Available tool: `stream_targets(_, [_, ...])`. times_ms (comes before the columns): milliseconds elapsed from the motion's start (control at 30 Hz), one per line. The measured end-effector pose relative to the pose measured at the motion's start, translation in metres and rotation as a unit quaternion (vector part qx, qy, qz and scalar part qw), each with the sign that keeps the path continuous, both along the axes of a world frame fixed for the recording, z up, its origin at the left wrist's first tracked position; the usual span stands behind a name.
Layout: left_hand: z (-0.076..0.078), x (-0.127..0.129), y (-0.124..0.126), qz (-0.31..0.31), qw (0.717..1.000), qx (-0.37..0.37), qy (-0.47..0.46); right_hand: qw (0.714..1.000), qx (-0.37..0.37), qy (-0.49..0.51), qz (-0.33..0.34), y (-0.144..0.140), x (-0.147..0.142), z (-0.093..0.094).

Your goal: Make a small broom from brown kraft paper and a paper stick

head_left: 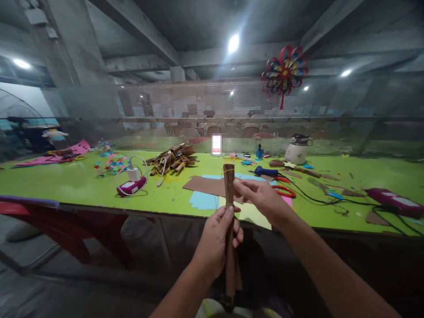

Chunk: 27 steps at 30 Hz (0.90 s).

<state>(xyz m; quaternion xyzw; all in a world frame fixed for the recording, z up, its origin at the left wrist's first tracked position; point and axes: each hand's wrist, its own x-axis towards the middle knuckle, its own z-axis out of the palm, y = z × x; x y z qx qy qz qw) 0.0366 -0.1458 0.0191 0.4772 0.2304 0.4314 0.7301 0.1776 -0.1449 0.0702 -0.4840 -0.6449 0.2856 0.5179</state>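
Observation:
My left hand [221,236] is wrapped around the middle of a bundle of rolled brown paper [229,185], held upright in front of the table edge. Yellow thread [228,170] circles the bundle near its top, and its lower ends spread apart slightly. At the bundle's upper right side is my right hand [260,196], thumb and fingers pinched together. Whatever lies between those fingertips is too small to make out. Behind the bundle, a flat brown paper sheet [207,185] rests over light blue paper [202,200].
On the green table are a pile of brown paper rolls [174,157], a blue glue gun [265,171], red-handled scissors [285,191], a white jug [296,150] and purple power strips [132,186] [394,201]. Black cords cross the right side. A red chair [66,225] stands left.

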Motion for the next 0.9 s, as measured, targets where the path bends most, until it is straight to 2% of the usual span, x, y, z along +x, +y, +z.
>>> stream_targets(100, [-0.004,0.002,-0.002,-0.025,1.000,0.005,0.014,0.995,-0.058,0.073,0.043,0.016,0.001,-0.004])
stream_targets(233, [-0.006,0.002,-0.003,-0.046,0.999,0.014,0.014,0.987,-0.076,0.138,0.030,0.017,-0.001,-0.014])
stream_targets(400, [-0.007,0.005,-0.005,-0.057,0.998,0.018,0.001,0.989,-0.080,0.125,0.012,0.012,0.002,-0.016])
stream_targets(633, [-0.011,0.007,-0.007,-0.054,0.998,0.009,-0.014,0.988,-0.060,0.135,0.038,0.019,0.004,-0.022])
stream_targets(733, [-0.010,0.005,-0.003,-0.029,0.999,0.003,-0.031,0.994,-0.039,0.104,-0.009,0.013,0.001,-0.032])
stream_targets(833, [-0.005,0.000,0.005,0.025,0.997,-0.010,-0.068,0.997,-0.008,0.026,-0.072,-0.011,-0.009,-0.052])
stream_targets(900, [-0.003,-0.004,0.011,0.063,0.993,-0.015,-0.095,0.998,-0.022,-0.032,-0.051,-0.032,-0.018,-0.069])
